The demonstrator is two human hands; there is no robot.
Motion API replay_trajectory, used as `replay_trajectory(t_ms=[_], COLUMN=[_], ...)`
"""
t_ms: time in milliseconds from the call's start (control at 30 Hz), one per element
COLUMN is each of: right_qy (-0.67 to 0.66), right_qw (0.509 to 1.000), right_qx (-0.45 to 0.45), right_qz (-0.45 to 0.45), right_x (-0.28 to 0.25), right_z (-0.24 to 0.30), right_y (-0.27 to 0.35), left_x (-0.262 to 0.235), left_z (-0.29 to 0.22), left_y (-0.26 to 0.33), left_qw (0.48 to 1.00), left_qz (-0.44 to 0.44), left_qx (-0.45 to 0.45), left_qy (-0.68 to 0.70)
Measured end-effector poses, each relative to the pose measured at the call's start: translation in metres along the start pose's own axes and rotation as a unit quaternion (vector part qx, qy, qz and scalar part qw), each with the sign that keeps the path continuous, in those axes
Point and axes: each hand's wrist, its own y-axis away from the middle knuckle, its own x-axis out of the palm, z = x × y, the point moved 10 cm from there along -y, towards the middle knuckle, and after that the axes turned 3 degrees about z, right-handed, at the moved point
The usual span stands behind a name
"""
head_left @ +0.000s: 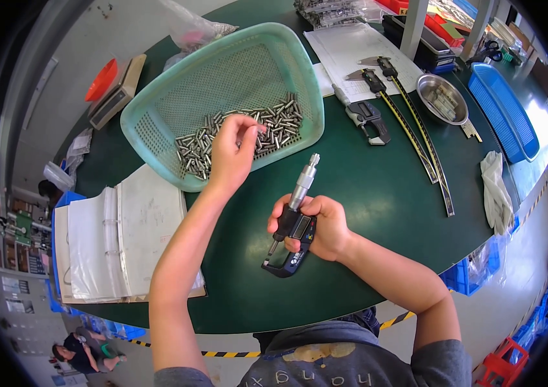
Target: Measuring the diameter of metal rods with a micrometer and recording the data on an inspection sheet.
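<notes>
Small metal pins (196, 153) lie heaped along the near side of a pale green perforated plastic basket (242, 64). My left hand (234, 149) reaches over the near rim, low above the pins, with thumb and fingertips pinched together. Whatever sits between those fingertips is too small to make out. In front of the basket, my right hand (325, 226) is wrapped round a digital micrometer (287, 222). Its silver thimble points up and away, and its black U-shaped frame hangs toward me. The gap between the measuring faces holds nothing visible.
Another micrometer (367, 119) and two digital calipers (409, 122) lie right of the basket, beside a steel bowl (442, 99). Farther right are a blue basket (503, 113) and white gloves (497, 193). An open binder (148, 232) and a scale (116, 93) stand left.
</notes>
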Motion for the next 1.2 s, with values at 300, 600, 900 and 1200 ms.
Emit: replay_trajectory(t_ms=[300, 600, 900, 1200], right_qy=[-0.028, -0.002, 0.009, 0.004], right_qw=[0.997, 0.998, 1.0, 0.999], right_qx=[-0.01, -0.018, -0.019, -0.033], right_qz=[-0.072, -0.052, -0.021, -0.002], right_x=[-0.009, 0.004, 0.012, 0.014], right_z=[0.012, 0.014, 0.011, 0.012], right_y=[0.01, 0.015, 0.015, 0.016], left_x=[0.025, 0.049, 0.059, 0.063], left_z=[-0.014, -0.026, -0.03, -0.031], left_y=[0.142, 0.184, 0.189, 0.19], left_qw=[0.895, 0.837, 0.831, 0.823], left_qz=[0.085, 0.137, 0.187, 0.191], left_qx=[-0.165, -0.202, -0.213, -0.21], left_qy=[0.405, 0.489, 0.479, 0.492])
